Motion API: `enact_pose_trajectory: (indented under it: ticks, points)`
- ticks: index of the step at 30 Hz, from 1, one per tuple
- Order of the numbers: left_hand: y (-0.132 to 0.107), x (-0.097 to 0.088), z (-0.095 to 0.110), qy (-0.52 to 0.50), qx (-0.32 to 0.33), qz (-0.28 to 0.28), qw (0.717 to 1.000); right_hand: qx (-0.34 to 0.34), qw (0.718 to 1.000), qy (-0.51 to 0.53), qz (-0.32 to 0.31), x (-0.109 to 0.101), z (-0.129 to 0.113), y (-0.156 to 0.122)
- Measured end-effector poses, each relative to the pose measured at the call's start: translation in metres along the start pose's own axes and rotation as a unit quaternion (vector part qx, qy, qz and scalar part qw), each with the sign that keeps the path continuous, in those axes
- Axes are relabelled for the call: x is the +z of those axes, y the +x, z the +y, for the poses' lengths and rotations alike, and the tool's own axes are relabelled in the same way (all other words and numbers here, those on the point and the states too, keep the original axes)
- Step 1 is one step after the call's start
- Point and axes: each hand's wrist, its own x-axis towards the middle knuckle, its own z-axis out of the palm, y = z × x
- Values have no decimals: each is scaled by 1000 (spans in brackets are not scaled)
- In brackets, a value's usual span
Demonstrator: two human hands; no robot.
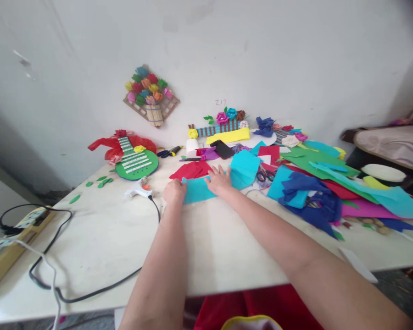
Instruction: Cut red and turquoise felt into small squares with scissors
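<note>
A turquoise sheet of craft paper [197,191] lies flat on the table in front of me. My left hand [174,191] is closed on its left end, with the fingers curled and partly hidden. My right hand [219,180] rests on the paper with its fingers spread, pressing from above. To the right, the turquoise paper [245,168] carries on or lies against another piece; I cannot tell which. Just behind my hands sits a red piece of paper [192,170]. A pair of scissors [265,175] lies right of the turquoise paper.
A white glue gun [139,189] with a black cord lies at left, near a green guitar-shaped craft [137,162] and a power strip [20,233]. Coloured paper [330,165] is heaped at right. A black phone [222,149] and yellow paper [228,135] lie at the back.
</note>
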Motion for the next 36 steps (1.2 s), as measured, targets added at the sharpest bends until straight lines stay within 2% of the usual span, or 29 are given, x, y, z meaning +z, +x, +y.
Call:
enact_pose_trajectory:
  ticks: [4, 6, 10, 14, 19, 23, 29, 31, 36]
  points:
    - [0, 3, 0, -1, -3, 17, 1000, -90, 994, 48, -46, 1, -8, 18]
    - [2, 4, -1, 1, -3, 22, 1000, -126, 989, 53, -50, 0, -10, 30]
    - [3, 5, -2, -5, -1, 22, 1000, -182, 982, 28, -50, -6, -13, 51]
    - [1, 4, -3, -21, -8, 23, 999, -230, 969, 38, -86, -9, -14, 64]
    - [-1, 3, -1, -29, -18, 23, 999, -221, 969, 41, -100, 3, -15, 78]
    - [-3, 1, 1, -32, -21, 33, 999, -191, 978, 35, -74, 11, -20, 84]
    - [-2, 3, 1, -33, -30, 40, 998, -163, 986, 9, -42, 9, -30, 85]
    - [0, 3, 0, -35, -38, 37, 998, -170, 985, -3, -36, 10, -32, 85]
    - [3, 4, -1, -49, -52, 32, 997, -236, 971, -26, -1, 14, -35, 82]
